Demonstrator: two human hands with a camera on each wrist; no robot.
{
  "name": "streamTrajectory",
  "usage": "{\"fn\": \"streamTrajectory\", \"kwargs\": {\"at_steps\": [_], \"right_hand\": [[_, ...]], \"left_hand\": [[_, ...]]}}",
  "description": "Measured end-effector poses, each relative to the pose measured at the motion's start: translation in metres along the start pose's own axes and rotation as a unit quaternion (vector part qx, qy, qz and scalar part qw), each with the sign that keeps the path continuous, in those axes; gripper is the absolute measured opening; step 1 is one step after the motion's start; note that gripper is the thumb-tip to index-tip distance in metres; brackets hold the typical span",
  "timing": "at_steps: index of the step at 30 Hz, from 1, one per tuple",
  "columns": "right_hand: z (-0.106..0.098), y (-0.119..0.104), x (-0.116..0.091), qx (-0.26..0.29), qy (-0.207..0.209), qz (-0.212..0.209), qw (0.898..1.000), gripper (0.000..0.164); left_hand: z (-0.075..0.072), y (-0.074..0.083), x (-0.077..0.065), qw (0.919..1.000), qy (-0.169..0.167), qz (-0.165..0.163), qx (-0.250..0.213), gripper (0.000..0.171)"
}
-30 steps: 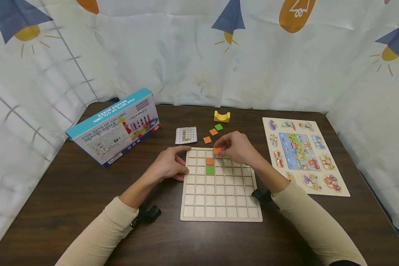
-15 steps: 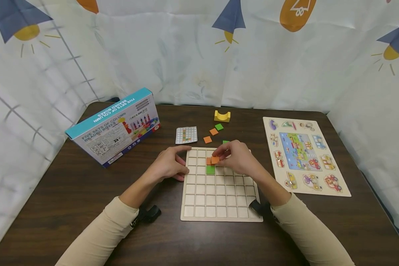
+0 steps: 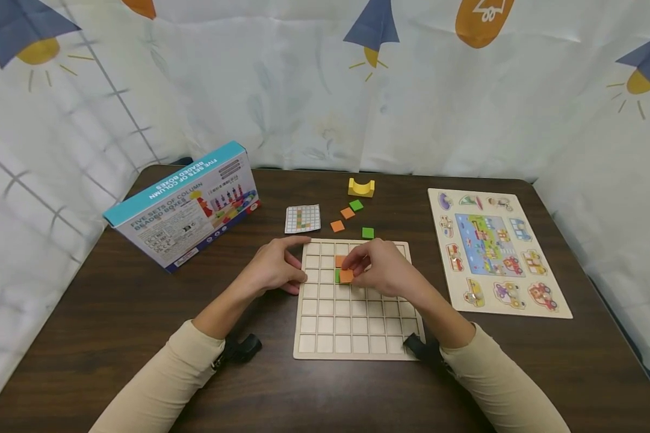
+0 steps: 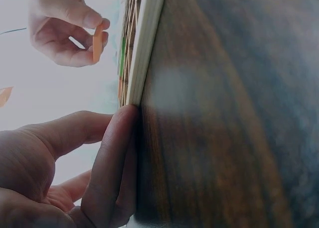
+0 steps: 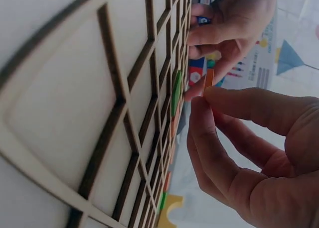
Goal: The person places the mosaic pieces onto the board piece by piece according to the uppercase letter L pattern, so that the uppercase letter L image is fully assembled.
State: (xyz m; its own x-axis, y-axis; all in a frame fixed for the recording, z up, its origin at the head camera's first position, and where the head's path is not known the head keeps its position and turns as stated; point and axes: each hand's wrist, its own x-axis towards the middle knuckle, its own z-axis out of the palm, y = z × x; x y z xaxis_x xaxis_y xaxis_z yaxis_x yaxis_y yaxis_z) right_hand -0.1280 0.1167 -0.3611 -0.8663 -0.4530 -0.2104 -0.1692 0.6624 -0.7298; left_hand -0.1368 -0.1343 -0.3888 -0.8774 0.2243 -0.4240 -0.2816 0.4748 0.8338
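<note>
My right hand (image 3: 381,267) pinches a square orange tile (image 3: 346,276) between thumb and fingertips. The right wrist view shows this tile (image 5: 209,81) held on edge, apart from the board. Beneath it lies a wooden grid board (image 3: 360,328) with square cells. One orange tile (image 3: 339,261) sits in a cell, and a green tile (image 3: 337,276) in the cell nearer me is partly covered by the held tile. My left hand (image 3: 275,264) rests against the board's left edge, fingers touching its side and far left corner; the left wrist view shows a fingertip (image 4: 127,113) at that edge.
Beyond the board lie loose orange tiles (image 3: 337,226) and green tiles (image 3: 368,233), a small pattern card (image 3: 303,219) and a yellow curved block (image 3: 361,188). A cardboard box (image 3: 186,210) stands at left. A picture puzzle board (image 3: 493,246) lies at right.
My right hand has carried the orange tile from the board's far edge nearer to me, over the green tile. A loose green tile behind it came into sight. The left hand stays put.
</note>
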Motion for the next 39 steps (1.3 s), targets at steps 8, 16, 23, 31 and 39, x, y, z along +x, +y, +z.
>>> {"fn": "streamTrajectory", "kwargs": {"at_steps": [8, 16, 23, 31, 39], "right_hand": [[0.007, 0.004, 0.0, -0.001, -0.033, -0.007, 0.999, 0.022], [0.011, -0.001, -0.002, -0.016, -0.051, -0.017, 0.998, 0.02], [0.011, -0.002, -0.002, -0.023, -0.051, -0.011, 0.998, 0.02], [0.012, -0.002, -0.001, -0.022, -0.05, -0.007, 0.998, 0.02], [0.01, -0.002, -0.002, -0.022, -0.048, -0.015, 0.998, 0.019]], "left_hand": [[0.0, 0.001, -0.001, 1.0, 0.0, 0.0, 0.0, 0.083], [0.0, 0.001, -0.001, 1.0, -0.002, 0.002, 0.003, 0.083], [0.0, 0.001, -0.002, 1.0, -0.001, 0.004, 0.004, 0.082], [0.0, 0.002, -0.003, 1.0, 0.001, 0.0, 0.01, 0.081], [0.0, 0.002, -0.003, 0.9999, 0.001, 0.002, 0.011, 0.081]]}}
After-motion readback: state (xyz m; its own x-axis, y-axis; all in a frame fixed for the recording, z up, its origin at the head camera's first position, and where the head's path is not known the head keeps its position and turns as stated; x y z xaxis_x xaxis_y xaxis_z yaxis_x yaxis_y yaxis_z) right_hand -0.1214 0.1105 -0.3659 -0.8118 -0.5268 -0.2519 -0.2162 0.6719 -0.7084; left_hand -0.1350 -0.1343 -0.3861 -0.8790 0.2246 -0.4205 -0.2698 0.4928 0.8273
